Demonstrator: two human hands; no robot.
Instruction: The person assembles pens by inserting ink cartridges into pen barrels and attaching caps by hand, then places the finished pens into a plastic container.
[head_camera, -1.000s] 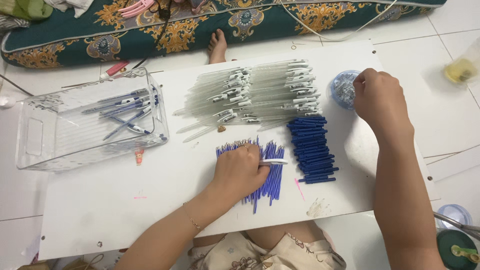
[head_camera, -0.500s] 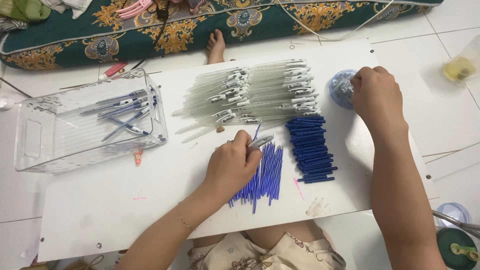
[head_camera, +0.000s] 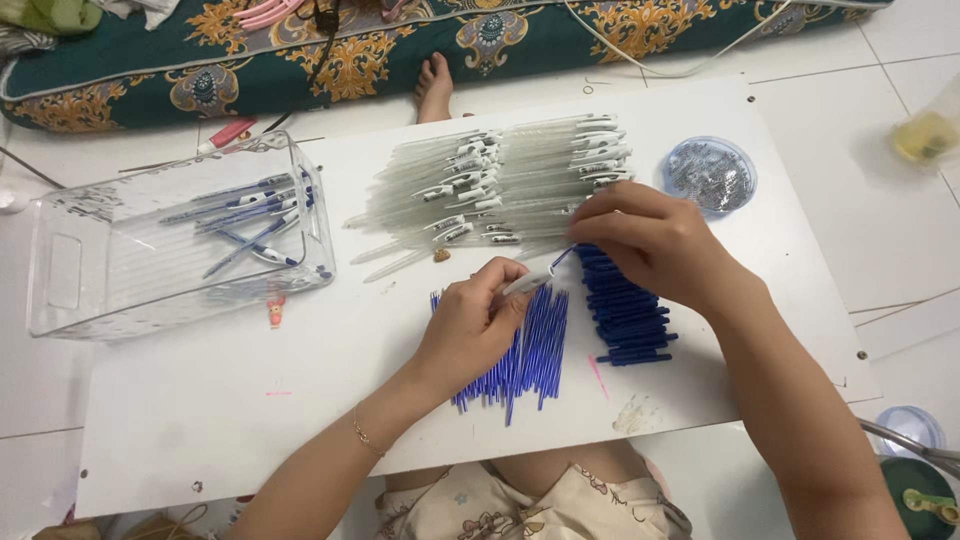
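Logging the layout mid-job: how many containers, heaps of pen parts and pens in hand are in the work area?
Containers: 2 (clear bin, round dish)
Heaps of pen parts: 3 (clear barrels, blue refills, dark blue pieces)
Pens in hand: 1 (pen, between left hand and right hand)
Total: 6

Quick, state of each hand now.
Left hand: closed on a blue refill.
Right hand: fingertips pinching the refill's tip.
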